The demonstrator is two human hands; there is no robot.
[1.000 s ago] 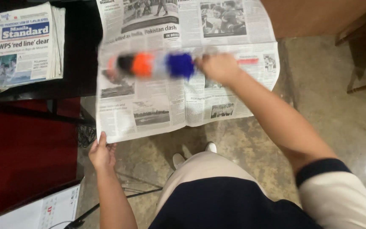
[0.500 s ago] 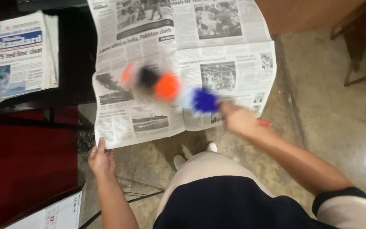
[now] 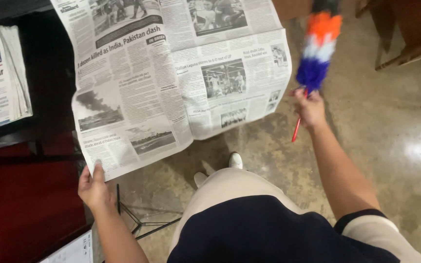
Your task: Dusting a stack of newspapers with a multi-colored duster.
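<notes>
The right hand [image 3: 311, 108] is closed around the thin red handle of a duster [image 3: 316, 48], gripping it just below the blue tuft. The handle's end pokes out beneath the fist, angled down and left. The duster stands nearly upright, its bands running blue, white, orange and black toward the top edge of the view, and it is off the newspaper [image 3: 171, 78], just beside that sheet's right edge. Around this hand lies bare concrete floor [image 3: 395, 146], open to the right and below. Dark wooden furniture legs [image 3: 405, 44] stand at the upper right, near the duster's tip.

The left hand [image 3: 93, 187] pinches the sheet's lower left corner, thumb on top and fingers underneath. From there the open sheet spreads up and to the right, its top running out of view; its bottom edge hangs over the floor, above 2 white shoes [image 3: 218, 168]. Left of the sheet, past a dark gap, a stack of folded papers [image 3: 1, 73] sits on a black surface. Below that is red flooring [image 3: 20, 204], and thin black rods [image 3: 142, 224] lie on the concrete near the left wrist.
</notes>
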